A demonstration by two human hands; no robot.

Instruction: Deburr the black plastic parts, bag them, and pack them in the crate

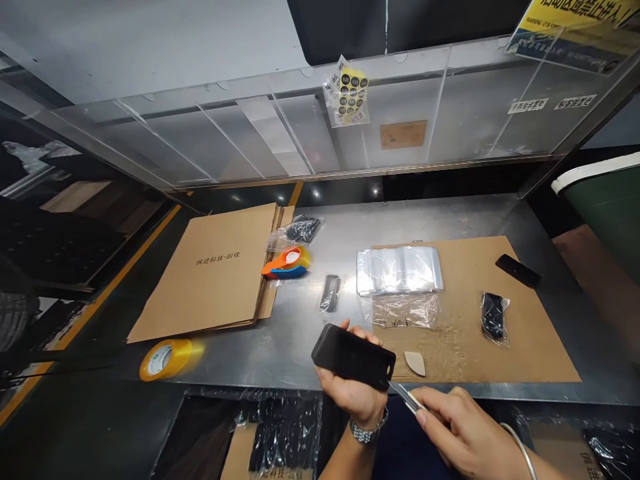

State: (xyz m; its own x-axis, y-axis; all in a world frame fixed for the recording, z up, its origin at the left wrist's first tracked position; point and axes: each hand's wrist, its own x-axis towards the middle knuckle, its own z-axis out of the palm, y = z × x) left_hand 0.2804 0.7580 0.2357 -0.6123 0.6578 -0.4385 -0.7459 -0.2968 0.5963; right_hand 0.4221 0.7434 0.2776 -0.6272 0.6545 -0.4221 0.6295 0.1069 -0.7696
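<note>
A black phone case [353, 355] with a small cutout at its right end rests in my left hand [357, 397]; my fingers wrap round its edges from below. My right hand [455, 423] grips a slim craft knife [411, 400] with a pale handle. The blade's tip meets or nearly meets the case's lower right corner; contact is hard to make out. Just behind that corner, a pale wedge-shaped piece [415, 364] lies on a flat cardboard sheet [515, 353]. Farther back are clear plastic bags [400, 270] in a stack.
On the metal table [300, 340] stand a tape dispenser [287, 262], a tape roll [163, 359] and stacked cardboard [215, 273]. A bagged black item [493, 315] and a bare black one [519, 270] lie right. A clear shelf panel [320, 157] overhangs the back.
</note>
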